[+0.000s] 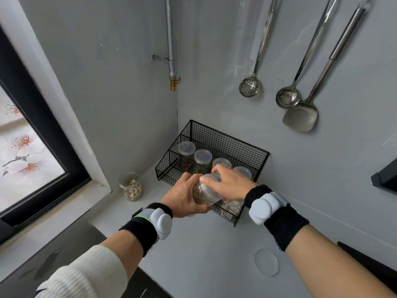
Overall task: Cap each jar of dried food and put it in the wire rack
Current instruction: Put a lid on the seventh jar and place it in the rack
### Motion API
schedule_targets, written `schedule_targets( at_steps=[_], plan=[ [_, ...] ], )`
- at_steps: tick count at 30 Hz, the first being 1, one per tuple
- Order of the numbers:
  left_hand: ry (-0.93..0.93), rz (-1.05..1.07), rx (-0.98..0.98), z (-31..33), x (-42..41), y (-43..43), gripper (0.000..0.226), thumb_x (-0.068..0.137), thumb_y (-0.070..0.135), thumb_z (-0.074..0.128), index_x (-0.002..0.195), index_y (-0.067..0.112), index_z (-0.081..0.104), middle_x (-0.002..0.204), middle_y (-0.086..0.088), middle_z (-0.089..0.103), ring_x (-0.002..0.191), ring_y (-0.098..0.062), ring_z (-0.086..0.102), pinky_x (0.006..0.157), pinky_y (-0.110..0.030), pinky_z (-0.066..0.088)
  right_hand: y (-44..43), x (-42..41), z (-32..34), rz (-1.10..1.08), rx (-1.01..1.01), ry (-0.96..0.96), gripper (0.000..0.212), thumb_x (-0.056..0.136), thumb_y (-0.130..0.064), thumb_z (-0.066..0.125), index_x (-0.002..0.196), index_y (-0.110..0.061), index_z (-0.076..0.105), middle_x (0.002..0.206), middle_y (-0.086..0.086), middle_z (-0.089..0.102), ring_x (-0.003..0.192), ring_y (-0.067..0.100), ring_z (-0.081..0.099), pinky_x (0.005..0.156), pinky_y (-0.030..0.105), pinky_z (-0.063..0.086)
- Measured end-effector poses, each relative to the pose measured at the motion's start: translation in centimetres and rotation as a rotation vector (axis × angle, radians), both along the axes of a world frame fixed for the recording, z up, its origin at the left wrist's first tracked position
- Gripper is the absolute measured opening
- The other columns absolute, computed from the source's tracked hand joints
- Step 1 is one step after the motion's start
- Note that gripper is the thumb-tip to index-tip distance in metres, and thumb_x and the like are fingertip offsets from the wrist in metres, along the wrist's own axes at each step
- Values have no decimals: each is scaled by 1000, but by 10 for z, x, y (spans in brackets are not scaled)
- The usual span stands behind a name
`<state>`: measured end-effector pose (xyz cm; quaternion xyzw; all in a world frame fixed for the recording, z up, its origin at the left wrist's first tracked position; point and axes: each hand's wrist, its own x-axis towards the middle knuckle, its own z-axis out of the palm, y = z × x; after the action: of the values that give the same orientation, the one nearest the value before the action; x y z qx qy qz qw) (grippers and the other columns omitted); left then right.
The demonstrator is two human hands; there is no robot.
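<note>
My left hand [184,195] grips a clear jar of brown grains [205,195], tilted, just in front of the black wire rack [227,145]. My right hand [227,186] lies over the jar's clear lid [211,179], fingers wrapped around its rim. Several capped jars [203,158] stand in a row inside the rack, the nearest partly hidden behind my hands. An uncapped jar of pale nuts [131,187] stands on the counter left of the rack. A loose clear lid [266,262] lies flat on the counter near my right forearm.
The rack sits in the corner where two grey walls meet. A skimmer [249,86], a ladle [287,97] and a spatula [300,117] hang on the right wall. A window [28,147] is at the left; a pipe with a brass valve [173,82] runs down the corner.
</note>
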<state>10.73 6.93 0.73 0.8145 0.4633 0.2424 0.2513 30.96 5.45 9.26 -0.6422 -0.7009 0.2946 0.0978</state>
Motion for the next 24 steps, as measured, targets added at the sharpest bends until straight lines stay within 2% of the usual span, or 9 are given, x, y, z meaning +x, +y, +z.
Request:
schedule_targets(
  at_steps=[3, 4, 8, 11, 13, 15, 17, 20, 24],
  plan=[
    [-11, 26, -19, -2, -3, 0, 97, 62, 71, 81, 144, 35, 44, 114, 6, 45, 103, -14, 53, 90, -40, 54, 0, 1, 3, 179, -50, -21, 81, 87, -64, 70, 157, -40, 35, 152, 3, 55, 129, 19, 59, 104, 38, 50],
    [-11, 22, -22, -1, -3, 1, 96, 62, 70, 81, 144, 35, 44, 114, 6, 45, 103, -14, 53, 90, -41, 54, 0, -1, 4, 178, -30, -66, 76, 87, -63, 70, 153, -39, 40, 147, 2, 60, 122, 18, 62, 102, 39, 52],
    [-17, -10, -25, 0, -4, -1, 94, 61, 69, 80, 141, 34, 46, 113, 5, 46, 103, -13, 52, 90, -39, 54, -2, -18, 1, -8, -61, -116, 68, 83, -77, 56, 127, -25, 53, 107, 5, 71, 60, 15, 76, 62, 34, 65],
    [-17, -36, -37, -4, -6, -2, 91, 62, 64, 83, 139, 33, 48, 114, 5, 46, 104, -12, 51, 93, -36, 52, -1, -27, -2, -91, -86, -161, 75, 82, -82, 48, 114, -14, 59, 88, 13, 72, 47, 21, 74, 56, 38, 67],
    [-13, -46, -44, -7, -8, -2, 89, 63, 61, 85, 139, 32, 47, 115, 6, 46, 105, -12, 51, 94, -33, 51, 2, -27, -4, -74, -97, -176, 73, 81, -86, 47, 102, -17, 62, 84, 10, 74, 54, 23, 76, 65, 42, 68],
    [-25, -31, -47, -7, -10, -1, 90, 64, 60, 85, 140, 31, 47, 116, 5, 46, 107, -12, 50, 95, -31, 50, 7, -22, -5, 36, -113, -172, 79, 79, -87, 54, 124, -22, 59, 116, 5, 72, 92, 22, 78, 85, 43, 63],
    [-40, -12, -56, -6, -12, 3, 92, 64, 60, 86, 140, 29, 47, 116, 5, 48, 108, -13, 50, 94, -30, 49, 12, -17, -3, 189, -92, -135, 86, 77, -79, 68, 147, -35, 45, 140, -1, 61, 125, 21, 62, 100, 43, 54],
    [-42, -6, -57, -4, -15, 7, 90, 61, 62, 85, 138, 31, 49, 112, 6, 48, 103, -10, 51, 87, -22, 45, 17, -13, -2, 232, -46, -114, 82, 70, -75, 77, 140, -46, 46, 127, -10, 65, 118, 14, 63, 99, 42, 56],
    [-44, -21, -53, -4, -16, 9, 86, 63, 59, 85, 136, 31, 51, 109, 8, 48, 101, -7, 50, 85, -17, 42, 23, -19, -6, 176, -31, -178, 83, 63, -87, 69, 131, -44, 49, 116, -9, 67, 105, 14, 65, 89, 43, 59]
  ],
)
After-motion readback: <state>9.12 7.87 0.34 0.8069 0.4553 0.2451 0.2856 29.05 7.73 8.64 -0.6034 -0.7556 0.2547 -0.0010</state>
